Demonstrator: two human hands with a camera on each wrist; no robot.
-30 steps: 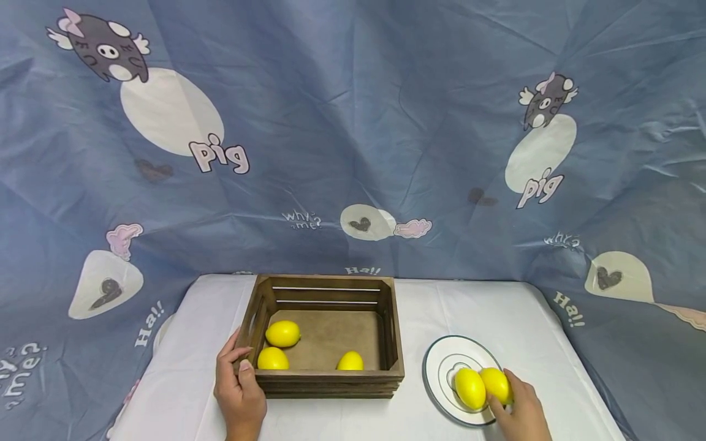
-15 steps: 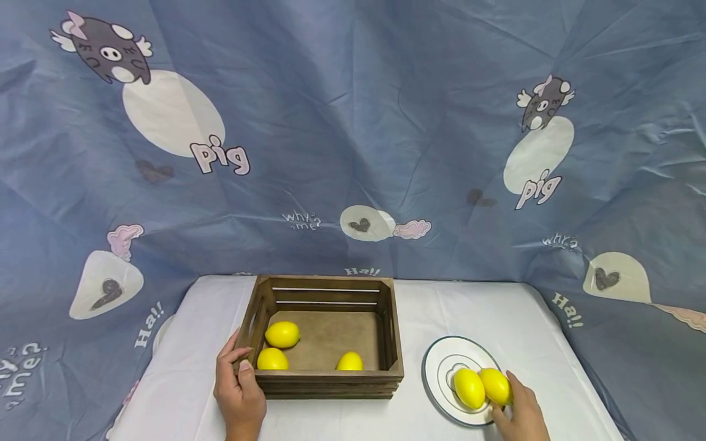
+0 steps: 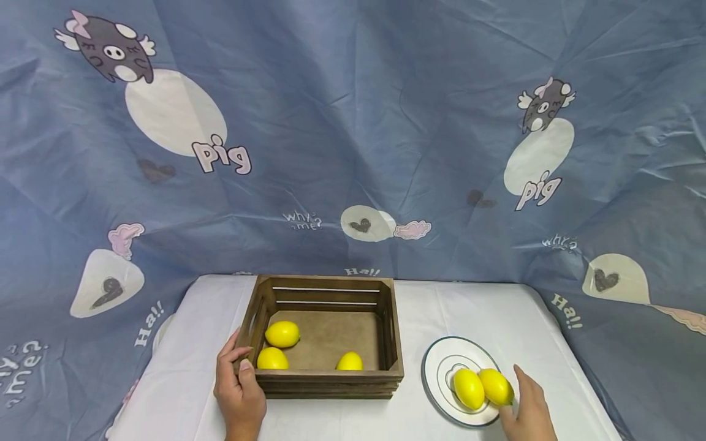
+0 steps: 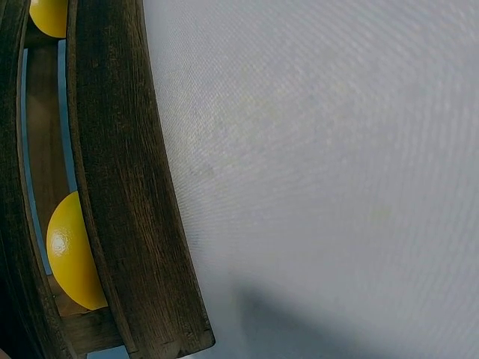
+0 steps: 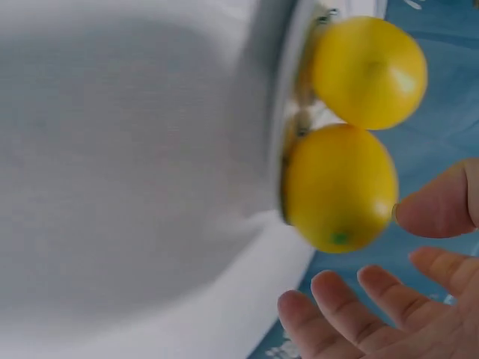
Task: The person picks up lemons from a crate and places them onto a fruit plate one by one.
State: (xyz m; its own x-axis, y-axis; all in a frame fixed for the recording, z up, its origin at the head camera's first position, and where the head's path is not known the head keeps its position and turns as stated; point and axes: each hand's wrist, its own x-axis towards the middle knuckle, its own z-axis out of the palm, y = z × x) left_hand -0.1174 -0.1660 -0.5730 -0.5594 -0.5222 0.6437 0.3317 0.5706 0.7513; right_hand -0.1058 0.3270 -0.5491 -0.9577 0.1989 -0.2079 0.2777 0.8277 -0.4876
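Two glossy yellow lemons point(image 3: 469, 389) sat on a plate point(image 3: 436, 369), the right hand point(image 3: 531, 409) spread empty beside them; the left hand point(image 3: 241, 397) gripped a crate point(image 3: 325, 385) holding three more.

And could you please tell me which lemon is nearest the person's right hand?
The rightmost lemon on the plate; its neighbour lies farther left, and the other three lemons are in the crate.

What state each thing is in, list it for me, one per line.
Crate: upright, open-topped.
Crate lemons: three, lying inside, two partly hidden.
Plate: face up.
Plate lemons: two, side by side.
Left grip: holding the crate's left side.
Right grip: relaxed, holding nothing.
White cloth: spread under crate and plate.
Blue backdrop: hanging, creased.
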